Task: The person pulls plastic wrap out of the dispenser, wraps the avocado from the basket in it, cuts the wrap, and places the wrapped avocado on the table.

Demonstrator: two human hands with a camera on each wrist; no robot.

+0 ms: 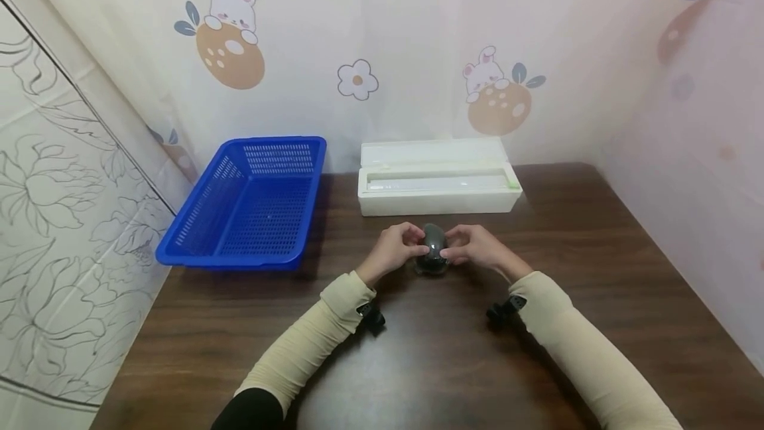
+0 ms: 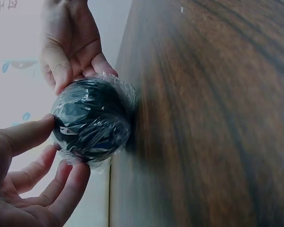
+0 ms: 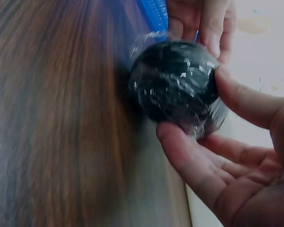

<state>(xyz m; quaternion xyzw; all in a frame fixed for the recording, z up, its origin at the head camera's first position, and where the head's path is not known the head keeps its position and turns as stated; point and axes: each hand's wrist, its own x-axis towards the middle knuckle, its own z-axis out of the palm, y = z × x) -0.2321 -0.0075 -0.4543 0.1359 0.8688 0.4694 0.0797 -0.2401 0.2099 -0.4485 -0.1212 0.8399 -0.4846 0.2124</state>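
Note:
A dark, smooth oval thing (image 1: 434,244) wrapped in crinkled clear cling film is on the brown table, between my two hands. Its exact kind is hard to make out under the film. My left hand (image 1: 396,249) holds it from the left, thumb on its near upper side and fingers curled around the far side. From the right, my right hand (image 1: 474,247) grips it with thumb and fingers in the same way. In the left wrist view, loose film (image 2: 125,90) bunches along the side near the table. The right wrist view shows film edges (image 3: 149,42) sticking out there too.
A long white box (image 1: 438,203) with its lid raised stands just beyond the hands, against the patterned curtain (image 1: 418,32). To the left is a blue slotted plastic basket (image 1: 239,261). The wooden table (image 1: 418,363) extends around them.

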